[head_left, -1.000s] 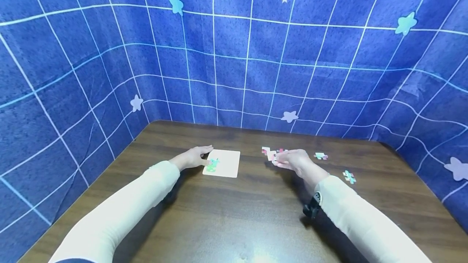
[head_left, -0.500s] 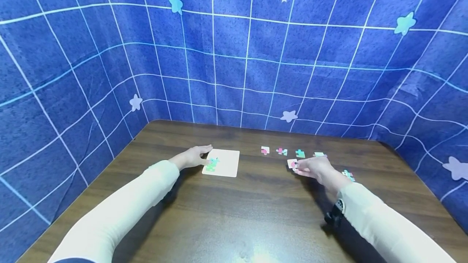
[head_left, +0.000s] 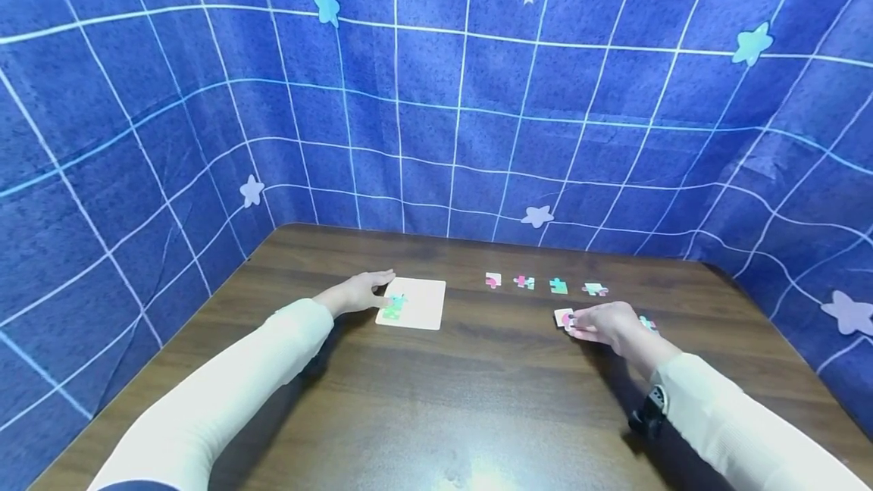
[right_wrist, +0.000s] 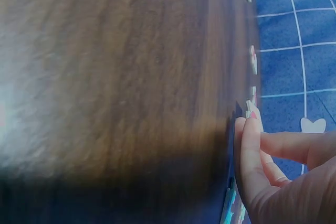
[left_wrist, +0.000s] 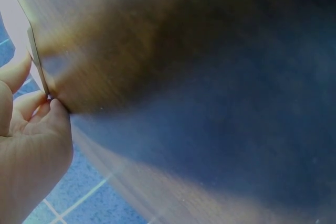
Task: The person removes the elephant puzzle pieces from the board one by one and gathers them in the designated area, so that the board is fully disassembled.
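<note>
My left hand [head_left: 357,292] grips the left edge of a square white puzzle board [head_left: 424,303], thumb over the top and fingers at the side. Green and teal puzzle pieces [head_left: 393,309] lie on the board's left part, partly hidden by the thumb. In the left wrist view the board [left_wrist: 17,22] appears edge-on beside the fingertips. Farther right, my right hand [head_left: 612,324] pinches a white and pink jigsaw piece [head_left: 561,317] between thumb and fingers, low over the table. The right wrist view shows only a pink and white bit of that piece [right_wrist: 253,114] past the fingertips.
Toward the table's back lie loose jigsaw pieces: a pink one [head_left: 494,279], a pink and teal one [head_left: 524,283], a green one [head_left: 558,286] and a pale one [head_left: 596,289]. Another piece [head_left: 647,322] is partly behind the right hand. A blue curtain [head_left: 436,112] borders the table.
My right hand has moved right, away from the row of loose pieces, carrying the pink and white jigsaw piece. The left hand and the board have stayed in place.
</note>
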A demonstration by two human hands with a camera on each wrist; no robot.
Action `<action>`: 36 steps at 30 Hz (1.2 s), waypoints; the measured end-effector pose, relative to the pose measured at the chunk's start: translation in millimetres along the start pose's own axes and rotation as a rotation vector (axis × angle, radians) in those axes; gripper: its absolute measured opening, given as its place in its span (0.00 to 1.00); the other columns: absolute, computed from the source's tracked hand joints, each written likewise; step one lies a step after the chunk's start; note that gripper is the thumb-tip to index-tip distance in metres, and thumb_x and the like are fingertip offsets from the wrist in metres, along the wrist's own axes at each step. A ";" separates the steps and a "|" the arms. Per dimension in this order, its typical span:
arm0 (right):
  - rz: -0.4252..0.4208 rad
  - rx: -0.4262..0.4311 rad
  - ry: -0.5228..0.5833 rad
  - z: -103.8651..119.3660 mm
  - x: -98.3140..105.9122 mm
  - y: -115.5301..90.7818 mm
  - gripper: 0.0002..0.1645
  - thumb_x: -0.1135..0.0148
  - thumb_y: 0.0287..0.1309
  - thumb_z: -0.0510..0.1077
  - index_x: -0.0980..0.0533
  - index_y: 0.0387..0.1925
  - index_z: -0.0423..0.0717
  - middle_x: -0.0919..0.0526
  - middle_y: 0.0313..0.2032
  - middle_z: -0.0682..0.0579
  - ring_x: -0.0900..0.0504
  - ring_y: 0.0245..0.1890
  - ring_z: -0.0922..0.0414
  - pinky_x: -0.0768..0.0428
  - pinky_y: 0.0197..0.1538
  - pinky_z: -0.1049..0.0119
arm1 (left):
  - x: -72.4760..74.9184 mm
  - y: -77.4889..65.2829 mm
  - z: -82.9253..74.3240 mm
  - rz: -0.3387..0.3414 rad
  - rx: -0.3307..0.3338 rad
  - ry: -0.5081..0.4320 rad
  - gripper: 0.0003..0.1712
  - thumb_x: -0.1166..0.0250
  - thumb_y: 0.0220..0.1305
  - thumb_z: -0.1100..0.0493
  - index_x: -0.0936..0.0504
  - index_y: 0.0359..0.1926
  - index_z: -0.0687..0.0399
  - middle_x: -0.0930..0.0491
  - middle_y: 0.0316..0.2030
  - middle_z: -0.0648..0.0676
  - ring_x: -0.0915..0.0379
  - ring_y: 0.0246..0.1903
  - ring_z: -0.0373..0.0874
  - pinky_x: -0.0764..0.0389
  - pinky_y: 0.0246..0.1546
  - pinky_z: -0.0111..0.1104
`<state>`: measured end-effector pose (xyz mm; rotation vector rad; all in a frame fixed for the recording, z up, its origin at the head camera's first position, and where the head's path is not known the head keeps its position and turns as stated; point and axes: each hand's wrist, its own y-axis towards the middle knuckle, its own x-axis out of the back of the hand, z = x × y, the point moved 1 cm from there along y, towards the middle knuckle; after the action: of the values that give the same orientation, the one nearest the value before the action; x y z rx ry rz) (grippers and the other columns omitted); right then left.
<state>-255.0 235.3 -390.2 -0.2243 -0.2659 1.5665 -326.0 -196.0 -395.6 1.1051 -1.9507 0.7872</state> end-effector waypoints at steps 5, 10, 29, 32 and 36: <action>-0.019 0.015 0.005 -2.7 2.4 -1.0 0.23 0.48 0.54 0.19 0.36 0.53 0.09 0.17 0.25 0.49 0.16 0.25 0.61 0.14 0.38 0.68 | -0.6 2.0 1.5 -0.001 0.002 0.003 0.39 0.39 0.68 0.56 0.46 0.73 0.66 0.49 0.74 0.63 0.59 0.74 0.61 0.54 0.74 0.52; -0.030 0.004 0.006 -2.7 2.1 0.3 0.22 0.49 0.55 0.19 0.35 0.52 0.10 0.17 0.24 0.49 0.16 0.24 0.61 0.14 0.37 0.68 | -1.1 1.3 0.2 -0.005 -0.018 0.002 0.40 0.39 0.67 0.57 0.46 0.72 0.69 0.49 0.73 0.65 0.58 0.74 0.63 0.53 0.74 0.52; -0.056 0.013 0.002 -1.1 2.8 0.2 0.19 0.47 0.53 0.19 0.31 0.48 0.11 0.16 0.23 0.50 0.17 0.24 0.61 0.14 0.37 0.68 | 0.2 0.7 2.6 -0.001 -0.030 -0.014 0.40 0.39 0.67 0.57 0.46 0.71 0.70 0.49 0.73 0.66 0.58 0.74 0.62 0.52 0.74 0.51; -0.045 0.015 -0.003 -0.5 2.1 -0.7 0.20 0.47 0.54 0.19 0.32 0.49 0.11 0.16 0.24 0.49 0.16 0.25 0.61 0.14 0.37 0.68 | 1.2 1.3 5.4 0.004 -0.031 -0.032 0.40 0.39 0.67 0.57 0.46 0.72 0.70 0.49 0.73 0.66 0.58 0.74 0.62 0.52 0.73 0.52; -0.032 0.014 0.010 -0.7 0.8 -0.7 0.18 0.47 0.54 0.20 0.31 0.48 0.12 0.16 0.25 0.49 0.16 0.25 0.60 0.14 0.38 0.68 | 1.4 1.1 10.1 0.028 -0.041 -0.078 0.41 0.39 0.68 0.55 0.48 0.72 0.69 0.51 0.74 0.65 0.59 0.74 0.62 0.52 0.73 0.52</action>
<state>-254.1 236.1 -390.6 -0.2163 -0.2494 1.5349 -330.6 -204.1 -399.9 1.1014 -2.0419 0.7253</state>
